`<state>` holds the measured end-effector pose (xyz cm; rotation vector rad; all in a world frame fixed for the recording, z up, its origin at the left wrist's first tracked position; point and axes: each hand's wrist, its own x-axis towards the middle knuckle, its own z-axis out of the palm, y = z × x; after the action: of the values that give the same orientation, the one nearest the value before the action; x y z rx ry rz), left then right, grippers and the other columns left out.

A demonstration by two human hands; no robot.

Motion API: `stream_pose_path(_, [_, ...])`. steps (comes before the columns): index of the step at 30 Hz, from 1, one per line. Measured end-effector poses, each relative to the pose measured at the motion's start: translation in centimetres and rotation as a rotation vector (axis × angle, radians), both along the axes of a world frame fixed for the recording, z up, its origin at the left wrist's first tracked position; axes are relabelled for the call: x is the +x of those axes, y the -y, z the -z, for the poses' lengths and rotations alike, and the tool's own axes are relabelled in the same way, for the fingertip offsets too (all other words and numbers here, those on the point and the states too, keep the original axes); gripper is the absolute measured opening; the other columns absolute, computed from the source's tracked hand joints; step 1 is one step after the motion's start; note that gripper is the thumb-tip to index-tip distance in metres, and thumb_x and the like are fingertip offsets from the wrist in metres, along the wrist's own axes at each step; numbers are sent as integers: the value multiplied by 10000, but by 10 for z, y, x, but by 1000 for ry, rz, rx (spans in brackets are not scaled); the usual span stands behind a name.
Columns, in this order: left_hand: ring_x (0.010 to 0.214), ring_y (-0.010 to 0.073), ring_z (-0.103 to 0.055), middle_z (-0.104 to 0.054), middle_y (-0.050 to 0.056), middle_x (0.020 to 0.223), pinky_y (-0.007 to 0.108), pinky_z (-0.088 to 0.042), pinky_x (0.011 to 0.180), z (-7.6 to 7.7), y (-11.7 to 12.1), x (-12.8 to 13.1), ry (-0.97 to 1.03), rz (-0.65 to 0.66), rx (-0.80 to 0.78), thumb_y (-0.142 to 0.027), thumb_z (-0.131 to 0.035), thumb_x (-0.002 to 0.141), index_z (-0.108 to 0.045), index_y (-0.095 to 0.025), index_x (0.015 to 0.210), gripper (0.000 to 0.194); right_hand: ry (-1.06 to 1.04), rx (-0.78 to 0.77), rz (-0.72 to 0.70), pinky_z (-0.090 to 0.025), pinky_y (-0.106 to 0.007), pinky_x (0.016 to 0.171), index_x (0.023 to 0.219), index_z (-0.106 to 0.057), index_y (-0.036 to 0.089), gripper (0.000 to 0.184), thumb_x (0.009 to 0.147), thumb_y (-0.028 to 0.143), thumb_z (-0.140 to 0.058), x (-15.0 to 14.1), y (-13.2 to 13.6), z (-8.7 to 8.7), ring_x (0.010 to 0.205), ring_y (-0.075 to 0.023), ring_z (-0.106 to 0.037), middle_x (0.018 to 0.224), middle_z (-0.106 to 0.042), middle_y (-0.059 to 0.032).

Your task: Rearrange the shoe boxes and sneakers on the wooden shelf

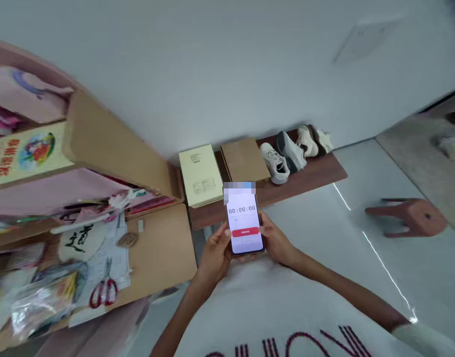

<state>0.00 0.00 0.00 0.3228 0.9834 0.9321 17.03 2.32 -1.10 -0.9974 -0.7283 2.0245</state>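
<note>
A smartphone (244, 218) is held upright in front of my chest, between both hands. Its lit screen reads 00:00:00 above a red bar; the top of the screen is pixelated. Around the phone's lower left edge is my left hand (217, 252), thumb on the front near the bar. My right hand (276, 242) grips the right edge, with the thumb tip beside the red bar's right end. Some fingertips show below the phone's bottom edge; the rest are hidden behind it.
At left, a desk (164, 253) bears red-handled scissors (104, 290), papers and plastic bags below a shelf (112, 134). Along the wall, a low brown board (324, 171) holds a pale box (201, 173), a cardboard box (246, 158) and several shoes (275, 163). A reddish stool (417, 218) lies on its side at right.
</note>
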Motion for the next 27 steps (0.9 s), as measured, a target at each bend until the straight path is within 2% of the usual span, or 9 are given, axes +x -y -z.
stream_pose_path(7, [850,230,-734,-764,110,1059,308,-628,642,14,6,-13,17,-7,-9,-496,-803,782,-642,-201,1327,640,65,-115,22,-566,-346,591,1314,-544,320,492,884,527,-426,-13,4,-5,889,-265,-710,1059,-743,-61])
stream_pose_path(10, [880,239,-733,-763,108,1067,313,-632,660,18,10,-16,37,-17,-19,-476,-804,787,-660,-200,1300,600,116,-143,10,-571,-354,629,1314,-568,342,493,924,564,-363,-19,8,-4,963,-277,-709,1048,-755,-56])
stream_pose_path(13, [910,242,-731,-759,110,1091,315,-635,679,23,12,-22,42,-29,-18,-462,-797,799,-656,-200,1304,587,175,-181,-2,-567,-330,619,1301,-600,348,521,952,606,-312,-26,12,2,997,-273,-706,1093,-755,-60])
stream_pose_path(16, [878,233,-734,-756,103,1097,309,-633,644,36,15,-37,34,-47,-34,-435,-800,802,-640,-210,1316,583,254,-182,19,-564,-297,584,1292,-618,315,526,963,610,-333,-28,15,16,988,-251,-702,1226,-712,-79])
stream_pose_path(18, [855,226,-737,-757,91,1094,312,-634,633,50,20,-56,22,-82,-66,-402,-798,810,-626,-226,1323,569,308,-159,59,-570,-286,583,1289,-623,288,507,965,585,-370,-25,17,28,981,-233,-696,1293,-677,-91])
stream_pose_path(20, [881,227,-742,-754,82,1113,347,-645,701,70,28,-81,7,-148,-118,-363,-782,831,-609,-243,1330,542,353,-152,100,-575,-282,597,1283,-629,273,495,968,563,-381,-20,18,40,973,-221,-694,1307,-665,-100])
stream_pose_path(24, [964,261,-743,-748,76,1152,481,-619,865,117,47,-139,-28,-287,-194,-310,-706,895,-599,-263,1322,442,436,-205,144,-566,-278,605,1250,-649,249,479,981,529,-368,-9,21,62,900,-205,-702,1235,-695,-117])
stream_pose_path(27, [958,242,-743,-758,63,1112,495,-600,915,152,58,-176,-99,-379,-250,-233,-666,916,-625,-249,1282,369,488,-263,140,-546,-267,589,1220,-656,230,469,989,513,-362,-7,24,72,842,-192,-702,1191,-716,-128])
